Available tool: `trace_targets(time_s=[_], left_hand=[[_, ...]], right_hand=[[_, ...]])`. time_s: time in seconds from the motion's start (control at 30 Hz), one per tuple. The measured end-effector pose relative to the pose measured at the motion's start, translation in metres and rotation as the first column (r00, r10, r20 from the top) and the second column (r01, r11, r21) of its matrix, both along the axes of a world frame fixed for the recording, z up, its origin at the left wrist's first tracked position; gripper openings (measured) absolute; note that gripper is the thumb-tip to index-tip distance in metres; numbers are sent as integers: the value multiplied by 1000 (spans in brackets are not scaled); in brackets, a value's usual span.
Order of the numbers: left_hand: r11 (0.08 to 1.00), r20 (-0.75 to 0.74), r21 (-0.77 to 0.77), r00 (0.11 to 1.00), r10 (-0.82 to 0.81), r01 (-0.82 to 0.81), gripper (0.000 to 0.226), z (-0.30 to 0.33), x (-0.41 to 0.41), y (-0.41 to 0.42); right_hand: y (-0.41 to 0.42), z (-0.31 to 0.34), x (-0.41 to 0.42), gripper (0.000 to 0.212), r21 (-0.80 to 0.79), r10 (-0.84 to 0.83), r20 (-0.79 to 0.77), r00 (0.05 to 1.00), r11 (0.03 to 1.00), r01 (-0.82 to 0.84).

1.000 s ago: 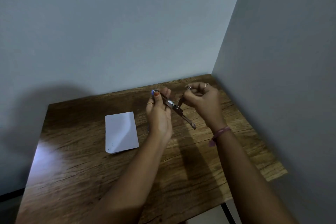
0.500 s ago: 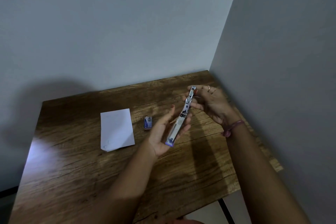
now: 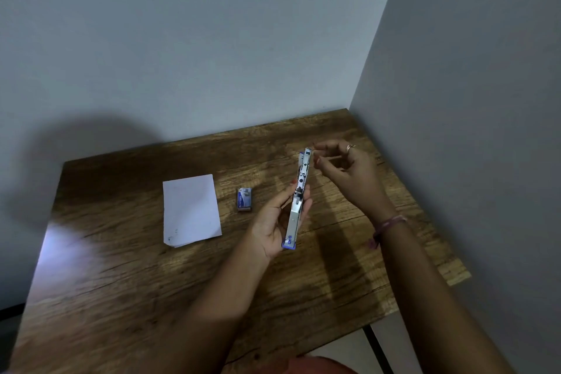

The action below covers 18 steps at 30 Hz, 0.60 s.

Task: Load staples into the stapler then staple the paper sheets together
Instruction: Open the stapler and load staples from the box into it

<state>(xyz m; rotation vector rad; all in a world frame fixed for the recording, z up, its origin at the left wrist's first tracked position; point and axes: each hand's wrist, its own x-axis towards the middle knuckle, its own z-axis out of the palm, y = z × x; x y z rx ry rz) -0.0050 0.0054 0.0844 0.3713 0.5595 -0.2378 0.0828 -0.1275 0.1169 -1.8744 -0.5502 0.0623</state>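
My left hand (image 3: 271, 229) holds the stapler (image 3: 299, 200) above the table. The stapler is swung open into one long metal strip with blue ends, and its far end points away from me. My right hand (image 3: 349, 179) hovers just right of that far end with its fingers curled. Thumb and forefinger pinch a thin pale strip of staples (image 3: 331, 158). A small stack of white paper sheets (image 3: 191, 209) lies flat on the wooden table (image 3: 121, 282) to the left. Between the paper and my left hand lies a small blue staple box (image 3: 244, 199).
The table stands in a corner, with a wall behind it and a grey wall (image 3: 470, 130) close along its right edge. A black table leg (image 3: 375, 346) shows below the front right edge.
The stapler has swung from a slant across my hands to pointing lengthwise away from me, opened out flat. My left hand has dropped lower and uncovered the staple box. My right hand's fingers have let go of the stapler's far end.
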Motion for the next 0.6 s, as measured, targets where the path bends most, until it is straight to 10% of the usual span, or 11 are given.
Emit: trace_targets(time_s=[0.33, 0.6], left_hand=[[1000, -29, 8, 1000, -5, 5, 22, 0, 1, -3], [997, -52, 72, 999, -13, 16, 17, -3, 0, -5]], right_hand=[[4, 3, 2, 15, -280, -5, 225, 974, 957, 70], [2, -4, 4, 10, -337, 2, 113, 994, 941, 37]])
